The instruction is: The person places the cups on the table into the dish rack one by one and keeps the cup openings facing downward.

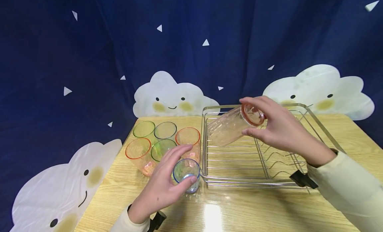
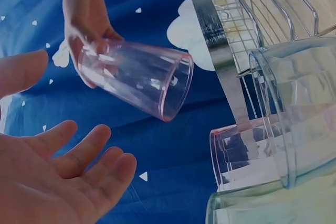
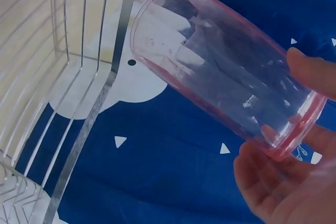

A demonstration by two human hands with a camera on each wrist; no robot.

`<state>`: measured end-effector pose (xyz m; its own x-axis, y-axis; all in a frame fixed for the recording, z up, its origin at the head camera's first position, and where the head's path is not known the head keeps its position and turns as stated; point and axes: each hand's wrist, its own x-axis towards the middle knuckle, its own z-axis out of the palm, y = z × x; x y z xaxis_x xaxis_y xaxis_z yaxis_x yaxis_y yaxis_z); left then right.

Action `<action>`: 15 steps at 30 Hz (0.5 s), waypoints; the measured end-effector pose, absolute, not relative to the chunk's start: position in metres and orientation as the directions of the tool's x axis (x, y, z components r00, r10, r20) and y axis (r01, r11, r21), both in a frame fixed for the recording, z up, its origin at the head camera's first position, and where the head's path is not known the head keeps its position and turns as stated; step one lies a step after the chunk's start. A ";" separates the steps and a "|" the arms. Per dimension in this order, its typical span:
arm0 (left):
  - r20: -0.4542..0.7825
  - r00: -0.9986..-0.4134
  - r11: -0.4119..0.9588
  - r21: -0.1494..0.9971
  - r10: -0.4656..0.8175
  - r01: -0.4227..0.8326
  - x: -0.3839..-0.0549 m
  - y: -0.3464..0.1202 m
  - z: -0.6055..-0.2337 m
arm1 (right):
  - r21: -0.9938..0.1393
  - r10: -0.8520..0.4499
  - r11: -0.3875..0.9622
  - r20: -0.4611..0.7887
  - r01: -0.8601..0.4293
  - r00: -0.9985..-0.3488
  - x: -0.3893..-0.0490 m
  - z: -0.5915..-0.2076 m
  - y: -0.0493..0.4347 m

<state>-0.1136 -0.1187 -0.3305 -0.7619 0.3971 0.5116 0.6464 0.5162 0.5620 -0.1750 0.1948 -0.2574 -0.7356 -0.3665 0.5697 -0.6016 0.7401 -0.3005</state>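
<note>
In the head view, my right hand (image 1: 276, 127) grips a clear pink tumbler (image 1: 225, 127) by its base, holding it over the wire rack (image 1: 204, 142). The tumbler leans, its mouth pointing down and left; the right wrist view shows thumb and fingers around the thick base of this pink tumbler (image 3: 226, 82). My left hand (image 1: 161, 185) is spread beside a blue-rimmed tumbler (image 1: 192, 188), which stands at the rack's left front corner. In the left wrist view, the fingers (image 2: 113, 171) are loosely extended, with nothing between them and the thumb.
Several upright tumblers with red, green and dark rims stand grouped left of the rack, among them a red-rimmed tumbler (image 1: 140, 157) and a green-rimmed tumbler (image 1: 143, 129). The rack sits on a wooden table (image 1: 239, 208). Behind hangs a dark blue curtain (image 1: 191, 59) with clouds.
</note>
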 end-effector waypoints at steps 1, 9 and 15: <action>0.510 -0.764 0.515 0.565 0.396 0.645 -0.114 -0.119 -0.331 | -0.308 -0.364 0.740 0.564 -0.598 -0.741 -0.178 -0.256 0.192; 0.491 -0.775 0.511 0.583 0.398 0.632 -0.113 -0.122 -0.331 | -0.363 -0.368 0.738 0.491 -0.569 -0.790 -0.204 -0.256 0.177; 0.484 -0.739 0.446 0.592 0.469 0.671 -0.113 -0.126 -0.332 | -0.394 -0.376 0.739 0.431 -0.546 -0.820 -0.233 -0.264 0.173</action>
